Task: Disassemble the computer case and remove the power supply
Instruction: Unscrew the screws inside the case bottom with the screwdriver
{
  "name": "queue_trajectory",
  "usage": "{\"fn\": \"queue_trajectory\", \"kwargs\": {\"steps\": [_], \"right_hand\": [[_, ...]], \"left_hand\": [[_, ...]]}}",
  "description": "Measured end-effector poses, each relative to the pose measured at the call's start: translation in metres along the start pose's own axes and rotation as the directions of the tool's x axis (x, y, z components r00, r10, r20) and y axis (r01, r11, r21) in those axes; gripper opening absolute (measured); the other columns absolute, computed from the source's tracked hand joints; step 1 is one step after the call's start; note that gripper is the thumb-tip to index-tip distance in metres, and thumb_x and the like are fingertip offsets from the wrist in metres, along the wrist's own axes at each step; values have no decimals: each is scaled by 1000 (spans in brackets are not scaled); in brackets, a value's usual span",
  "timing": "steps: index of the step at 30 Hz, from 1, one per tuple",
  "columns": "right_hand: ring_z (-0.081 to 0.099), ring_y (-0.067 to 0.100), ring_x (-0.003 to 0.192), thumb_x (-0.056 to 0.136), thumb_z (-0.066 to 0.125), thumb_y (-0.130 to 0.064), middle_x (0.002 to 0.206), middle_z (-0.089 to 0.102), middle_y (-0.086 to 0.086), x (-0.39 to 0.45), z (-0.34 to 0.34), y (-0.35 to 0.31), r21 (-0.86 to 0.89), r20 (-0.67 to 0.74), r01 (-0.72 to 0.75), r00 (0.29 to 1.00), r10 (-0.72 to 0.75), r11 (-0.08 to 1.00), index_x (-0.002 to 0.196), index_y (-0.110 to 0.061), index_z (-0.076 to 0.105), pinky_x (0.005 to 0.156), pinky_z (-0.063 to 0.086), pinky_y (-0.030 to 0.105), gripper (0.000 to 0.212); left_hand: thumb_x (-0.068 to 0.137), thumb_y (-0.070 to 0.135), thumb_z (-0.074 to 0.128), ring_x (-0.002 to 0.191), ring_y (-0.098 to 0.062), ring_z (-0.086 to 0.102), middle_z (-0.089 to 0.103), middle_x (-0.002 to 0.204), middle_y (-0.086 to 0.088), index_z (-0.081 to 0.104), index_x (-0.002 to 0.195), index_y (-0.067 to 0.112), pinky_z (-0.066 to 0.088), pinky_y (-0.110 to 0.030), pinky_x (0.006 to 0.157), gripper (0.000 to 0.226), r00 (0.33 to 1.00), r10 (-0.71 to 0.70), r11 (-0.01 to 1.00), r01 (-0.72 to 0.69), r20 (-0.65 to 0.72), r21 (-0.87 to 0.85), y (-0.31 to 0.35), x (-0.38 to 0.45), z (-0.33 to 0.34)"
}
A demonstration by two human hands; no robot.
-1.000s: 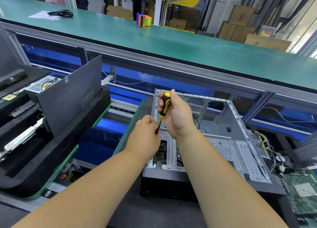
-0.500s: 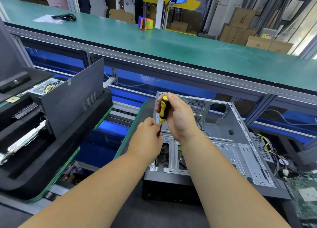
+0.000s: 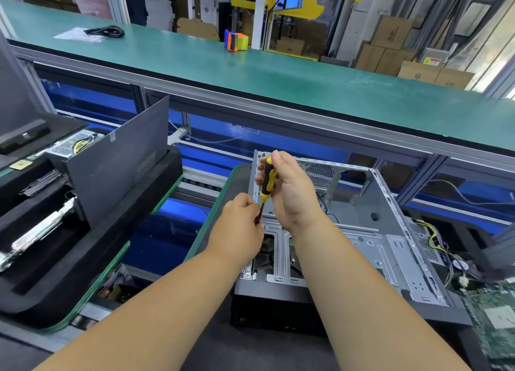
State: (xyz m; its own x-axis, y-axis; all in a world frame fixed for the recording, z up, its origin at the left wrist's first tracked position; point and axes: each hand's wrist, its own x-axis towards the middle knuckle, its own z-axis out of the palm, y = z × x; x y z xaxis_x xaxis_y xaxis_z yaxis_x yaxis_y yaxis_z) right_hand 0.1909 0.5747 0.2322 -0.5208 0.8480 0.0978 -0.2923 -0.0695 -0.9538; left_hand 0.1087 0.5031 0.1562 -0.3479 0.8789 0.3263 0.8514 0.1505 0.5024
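Yellow-and-black plastic screwdriver (image 3: 267, 179) stands upright in my right hand (image 3: 292, 192), fingers curled round its handle. My left hand (image 3: 239, 225) pinches its shaft above the open grey metal computer case (image 3: 362, 231).

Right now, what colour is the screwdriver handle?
Yellow and black, seen best in the head view: the screwdriver is gripped by the right hand.

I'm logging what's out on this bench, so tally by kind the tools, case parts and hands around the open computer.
Screwdrivers: 1, the yellow-and-black screwdriver
Open cases: 1, the computer case
Detached panels: 1, the dark side panel
Tape dispensers: 1, the tape dispenser
Hands: 2, left hand, right hand
Total: 6
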Motion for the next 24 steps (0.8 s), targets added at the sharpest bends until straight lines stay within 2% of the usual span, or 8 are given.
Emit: {"fn": "queue_trajectory", "kwargs": {"steps": [3, 6, 9, 12, 15, 18, 24], "right_hand": [[52, 15, 71, 106, 38, -29, 75, 59, -1, -1, 1, 2, 1, -1, 9, 1000, -9, 1000, 85, -15, 68, 74, 45, 30, 39], [44, 12, 66, 107, 31, -35, 70, 51, -1, -4, 7, 5, 46, 0, 20, 1000, -20, 999, 89, -12, 65, 66, 38, 25, 45], [42, 10, 63, 107, 35, -34, 69, 49, -3, -7, 15, 8, 49, 41, 17, 999, -19, 999, 94, -13, 53, 61, 35, 23, 30], [45, 10, 64, 105, 43, -21, 72, 53, -2, -6, 17, 8, -10, 54, 37, 998, -36, 999, 91, -16, 48, 63, 38, 22, 15], [50, 11, 65, 105, 42, -18, 70, 57, -3, -2, 12, 5, 55, 24, 43, 999, -45, 998, 87, -16, 52, 67, 44, 24, 21], [54, 15, 67, 106, 38, -21, 74, 61, -1, 1, 4, 4, 75, -19, 30, 999, -29, 997, 83, -14, 63, 72, 45, 29, 34], [45, 13, 63, 106, 34, -39, 70, 55, 1, -1, 6, 9, 99, -54, -25, 998, 30, 995, 82, -8, 64, 64, 39, 23, 49]], "left_hand": [[89, 25, 63, 100, -11, 43, 43, 106, 12, 63, 98, 17, 52, -28, 77, 12, 1000, -1, 1000, 1, 1, -1, 0, -1, 0], [89, 23, 62, 99, -11, 42, 43, 105, 11, 62, 94, 16, 52, -29, 74, 9, 1000, 1, 1000, -1, -5, -3, 0, 0, 0], [88, 19, 59, 96, -14, 44, 45, 105, 9, 55, 82, 17, 51, -30, 69, 8, 1000, -14, 1000, 14, -3, 0, 1, 1, -2], [86, 18, 59, 94, -16, 46, 47, 104, 7, 49, 77, 17, 50, -32, 67, 14, 1000, -20, 1000, 20, 5, -17, 1, 1, -2], [87, 20, 62, 97, -14, 45, 46, 106, 8, 58, 84, 15, 53, -33, 74, 7, 1000, -11, 1000, 11, 1, -16, 0, 1, -1], [88, 24, 64, 101, -10, 44, 44, 108, 10, 63, 95, 16, 53, -29, 79, 10, 1000, -10, 1000, 9, -8, -23, -1, 0, 1], [88, 24, 63, 100, -11, 43, 44, 107, 10, 64, 95, 16, 53, -30, 77, 10, 1000, -3, 1000, 3, -11, -16, 0, -1, 0]]}}
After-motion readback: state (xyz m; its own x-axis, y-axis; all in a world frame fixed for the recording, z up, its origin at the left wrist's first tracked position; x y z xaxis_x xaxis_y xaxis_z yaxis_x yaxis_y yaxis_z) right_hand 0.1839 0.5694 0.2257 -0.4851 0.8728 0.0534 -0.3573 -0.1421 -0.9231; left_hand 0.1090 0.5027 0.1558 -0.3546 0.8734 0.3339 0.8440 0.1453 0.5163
